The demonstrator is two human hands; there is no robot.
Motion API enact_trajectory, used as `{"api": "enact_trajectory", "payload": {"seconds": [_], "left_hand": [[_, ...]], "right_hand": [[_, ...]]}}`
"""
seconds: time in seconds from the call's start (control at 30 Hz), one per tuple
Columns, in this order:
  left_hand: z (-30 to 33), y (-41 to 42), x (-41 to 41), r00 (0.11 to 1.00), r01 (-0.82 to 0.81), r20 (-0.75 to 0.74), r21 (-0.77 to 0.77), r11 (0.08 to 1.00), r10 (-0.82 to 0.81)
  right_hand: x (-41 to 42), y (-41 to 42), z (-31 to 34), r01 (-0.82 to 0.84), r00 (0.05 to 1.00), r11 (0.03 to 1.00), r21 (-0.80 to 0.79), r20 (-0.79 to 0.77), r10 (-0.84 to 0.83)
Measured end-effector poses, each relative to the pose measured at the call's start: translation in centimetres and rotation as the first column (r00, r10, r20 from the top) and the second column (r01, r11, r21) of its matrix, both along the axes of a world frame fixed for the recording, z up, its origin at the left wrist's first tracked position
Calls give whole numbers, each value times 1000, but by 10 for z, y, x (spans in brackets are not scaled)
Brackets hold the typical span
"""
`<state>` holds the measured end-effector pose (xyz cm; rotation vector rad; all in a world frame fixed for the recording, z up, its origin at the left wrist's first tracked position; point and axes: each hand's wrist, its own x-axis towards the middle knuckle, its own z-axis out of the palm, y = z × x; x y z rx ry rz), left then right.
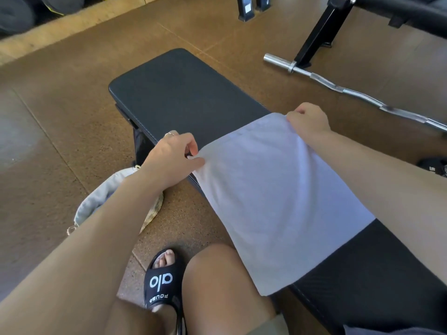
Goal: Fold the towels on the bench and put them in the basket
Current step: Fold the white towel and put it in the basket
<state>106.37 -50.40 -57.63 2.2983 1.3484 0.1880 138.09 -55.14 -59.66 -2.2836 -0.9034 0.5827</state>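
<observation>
A white towel (273,197) lies spread across the black padded bench (183,93), its near end hanging over the bench's front edge by my knee. My left hand (171,155) pinches the towel's far left corner. My right hand (308,120) grips the far right corner, fingers curled round the cloth. The far edge is lifted a little between both hands. On the floor left of the bench, a woven basket (152,211) with grey cloth (96,201) in it sits partly hidden behind my left forearm.
A chrome curl bar (338,87) lies on the brown floor right of the bench, beside a black rack leg (319,35). My sandalled foot (163,279) stands by the bench's front. A dark object (434,165) sits at the right edge.
</observation>
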Motion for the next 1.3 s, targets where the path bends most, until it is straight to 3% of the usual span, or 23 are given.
{"api": "enact_trajectory", "payload": {"seconds": [0.1, 0.23, 0.47, 0.67, 0.97, 1.13, 1.3], "left_hand": [[3, 2, -2, 997, 75, 25, 50, 996, -76], [4, 0, -1, 989, 142, -37, 31, 989, -141], [4, 1, 2, 994, 55, -89, -104, 993, -64], [5, 6, -8, 999, -1, 39, -199, 980, 9], [10, 5, -15, 996, 6, 91, -258, 966, 18], [12, 4, -18, 992, 7, 125, -277, 961, 29], [12, 3, -15, 993, 0, 118, -238, 971, 29]], "right_hand": [[5, 5, 8, 8, 997, 1000, -18, -76, -9], [5, 9, 11, -22, 997, 999, -35, -69, 20], [-2, 11, 13, -6, 999, 1000, -18, -54, 5], [-6, 8, 6, -71, 996, 990, 122, 59, 64], [-12, -1, -2, -126, 984, 949, 288, 158, 82], [-8, 3, 3, -134, 986, 956, 262, 129, 103], [5, 16, 12, -183, 978, 979, 93, 122, 171]]}}
